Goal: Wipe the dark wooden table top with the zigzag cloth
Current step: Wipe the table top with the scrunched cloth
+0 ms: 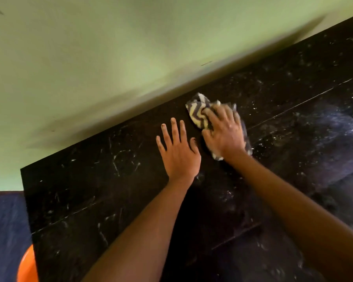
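Note:
The dark wooden table top fills the lower right of the view, streaked with pale scratches and white dust, thickest at the right. The zigzag cloth, grey and cream, lies crumpled near the table's far edge. My right hand presses flat on top of it and covers most of it. My left hand rests flat on the bare wood just left of the cloth, fingers spread, holding nothing.
A green wall runs right along the table's far edge. The table's left edge drops to a dark blue floor. An orange tub sits on the floor at the bottom left corner.

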A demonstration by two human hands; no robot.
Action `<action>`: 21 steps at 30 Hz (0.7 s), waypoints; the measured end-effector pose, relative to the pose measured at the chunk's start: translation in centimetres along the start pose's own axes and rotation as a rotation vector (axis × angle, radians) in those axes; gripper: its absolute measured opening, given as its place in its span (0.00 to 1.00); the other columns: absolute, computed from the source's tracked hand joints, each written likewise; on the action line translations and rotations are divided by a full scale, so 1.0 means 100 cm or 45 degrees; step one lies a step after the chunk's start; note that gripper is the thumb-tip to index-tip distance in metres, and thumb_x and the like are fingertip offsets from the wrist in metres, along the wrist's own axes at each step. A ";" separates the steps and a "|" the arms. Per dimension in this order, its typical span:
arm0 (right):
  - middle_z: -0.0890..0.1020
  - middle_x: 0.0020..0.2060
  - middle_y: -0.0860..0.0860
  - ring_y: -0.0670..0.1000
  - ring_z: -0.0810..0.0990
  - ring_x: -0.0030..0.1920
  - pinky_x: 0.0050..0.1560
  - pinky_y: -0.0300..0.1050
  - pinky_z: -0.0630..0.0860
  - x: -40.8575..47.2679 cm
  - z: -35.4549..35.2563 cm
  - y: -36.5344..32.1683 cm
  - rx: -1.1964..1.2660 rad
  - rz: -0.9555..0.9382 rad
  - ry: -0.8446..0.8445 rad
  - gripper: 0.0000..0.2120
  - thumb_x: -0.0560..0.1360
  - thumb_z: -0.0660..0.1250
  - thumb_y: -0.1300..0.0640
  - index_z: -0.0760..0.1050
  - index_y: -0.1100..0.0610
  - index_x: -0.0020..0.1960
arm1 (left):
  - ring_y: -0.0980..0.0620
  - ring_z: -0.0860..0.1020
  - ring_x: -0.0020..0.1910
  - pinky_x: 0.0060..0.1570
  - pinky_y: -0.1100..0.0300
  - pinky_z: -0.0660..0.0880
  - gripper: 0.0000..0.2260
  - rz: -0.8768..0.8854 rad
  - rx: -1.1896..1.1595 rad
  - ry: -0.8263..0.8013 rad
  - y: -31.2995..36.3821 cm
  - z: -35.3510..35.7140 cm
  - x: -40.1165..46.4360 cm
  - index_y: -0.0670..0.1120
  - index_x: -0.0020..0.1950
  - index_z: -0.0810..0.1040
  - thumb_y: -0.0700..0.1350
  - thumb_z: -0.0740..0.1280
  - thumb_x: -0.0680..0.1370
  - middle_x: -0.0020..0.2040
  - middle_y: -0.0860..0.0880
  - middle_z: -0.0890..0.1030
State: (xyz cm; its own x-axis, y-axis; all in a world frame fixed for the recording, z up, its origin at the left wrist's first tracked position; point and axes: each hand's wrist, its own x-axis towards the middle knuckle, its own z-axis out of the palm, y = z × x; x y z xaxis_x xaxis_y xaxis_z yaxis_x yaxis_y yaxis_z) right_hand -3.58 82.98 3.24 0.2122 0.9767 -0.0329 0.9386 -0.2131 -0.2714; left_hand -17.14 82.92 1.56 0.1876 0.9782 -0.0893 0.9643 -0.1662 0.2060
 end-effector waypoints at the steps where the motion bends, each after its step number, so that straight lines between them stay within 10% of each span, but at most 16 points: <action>1: 0.63 0.73 0.55 0.58 0.57 0.74 0.73 0.60 0.52 0.023 -0.005 0.016 -0.025 0.019 0.012 0.28 0.74 0.54 0.46 0.65 0.54 0.72 | 0.45 0.41 0.78 0.75 0.44 0.43 0.26 -0.004 0.023 -0.004 -0.001 0.000 0.000 0.50 0.78 0.46 0.55 0.47 0.82 0.79 0.50 0.44; 5: 0.55 0.77 0.51 0.56 0.48 0.77 0.74 0.58 0.48 0.084 -0.010 0.031 0.010 0.278 0.093 0.28 0.76 0.53 0.48 0.58 0.51 0.76 | 0.46 0.44 0.78 0.75 0.44 0.45 0.26 -0.032 0.077 0.014 -0.002 0.001 0.001 0.51 0.78 0.47 0.55 0.47 0.82 0.79 0.50 0.46; 11: 0.68 0.71 0.51 0.56 0.63 0.72 0.71 0.56 0.57 -0.010 -0.006 0.038 0.073 -0.401 -0.068 0.26 0.74 0.53 0.46 0.70 0.50 0.70 | 0.46 0.44 0.78 0.75 0.44 0.47 0.26 -0.057 0.129 0.001 -0.002 0.000 0.001 0.52 0.78 0.48 0.55 0.48 0.81 0.79 0.51 0.46; 16: 0.56 0.77 0.50 0.55 0.50 0.77 0.74 0.56 0.47 0.083 -0.021 0.061 0.065 0.176 0.080 0.27 0.77 0.54 0.47 0.58 0.47 0.76 | 0.47 0.45 0.78 0.75 0.46 0.46 0.25 -0.059 0.121 0.015 -0.003 0.002 -0.001 0.52 0.78 0.49 0.55 0.48 0.82 0.79 0.52 0.47; 21: 0.67 0.72 0.51 0.55 0.61 0.73 0.72 0.56 0.54 -0.056 -0.011 0.039 0.177 -0.332 -0.058 0.25 0.75 0.55 0.48 0.67 0.47 0.71 | 0.47 0.45 0.78 0.75 0.45 0.47 0.25 -0.048 0.119 0.016 -0.003 0.000 -0.002 0.52 0.78 0.49 0.54 0.49 0.82 0.79 0.52 0.48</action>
State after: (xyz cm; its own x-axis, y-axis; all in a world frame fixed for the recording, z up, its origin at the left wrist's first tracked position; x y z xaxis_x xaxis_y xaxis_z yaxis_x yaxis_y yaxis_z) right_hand -0.82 76.61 3.39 -0.0468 0.9988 0.0130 0.9128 0.0481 -0.4056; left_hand -17.49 82.81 1.55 0.1488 0.9854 -0.0833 0.9840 -0.1392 0.1109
